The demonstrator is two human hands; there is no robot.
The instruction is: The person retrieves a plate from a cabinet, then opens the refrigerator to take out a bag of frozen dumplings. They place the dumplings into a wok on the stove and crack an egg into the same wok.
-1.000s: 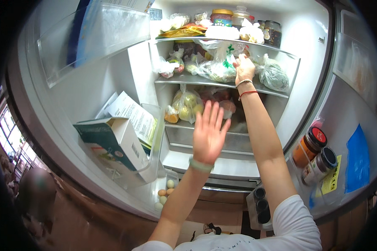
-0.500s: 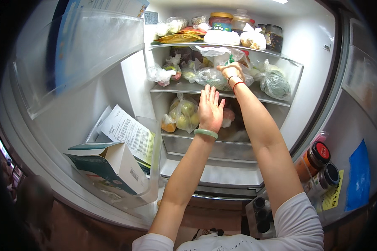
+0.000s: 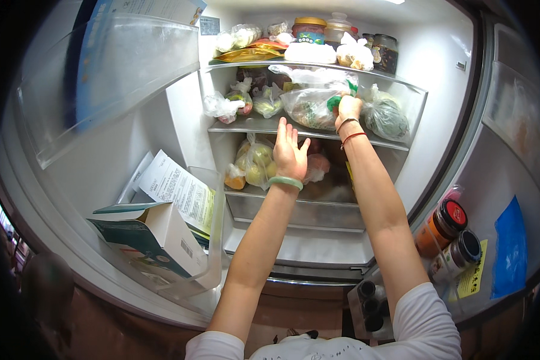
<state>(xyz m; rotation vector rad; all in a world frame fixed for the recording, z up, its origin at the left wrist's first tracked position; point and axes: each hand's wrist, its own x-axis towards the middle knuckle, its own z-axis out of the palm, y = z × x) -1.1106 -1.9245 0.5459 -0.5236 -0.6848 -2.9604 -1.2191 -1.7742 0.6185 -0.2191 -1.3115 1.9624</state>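
Observation:
On the fridge's middle shelf point(image 3: 255, 125) lies a clear plastic bag point(image 3: 309, 110) with pale, green-flecked food inside. My right hand point(image 3: 350, 108) is closed on its right end, beside a bright green patch. My left hand point(image 3: 290, 157), with a jade-coloured bangle at the wrist, is raised just below and in front of the bag, fingers stretched out and holding nothing. A bag of leafy greens point(image 3: 386, 114) sits right of my right hand. Small knotted bags point(image 3: 267, 101) lie to the left. What is inside my right fist is partly hidden.
Jars point(image 3: 310, 30) and bags fill the top shelf. Below, a bag of green fruit point(image 3: 256, 165) stands behind my left wrist. The open left door holds a box point(image 3: 174, 243) and papers; the right door holds spice jars point(image 3: 444, 225) and a blue packet point(image 3: 510, 249).
My right hand has moved right and slightly down, and the clear bag now lies turned with its end in that hand. My left hand has shifted a little left and stays open.

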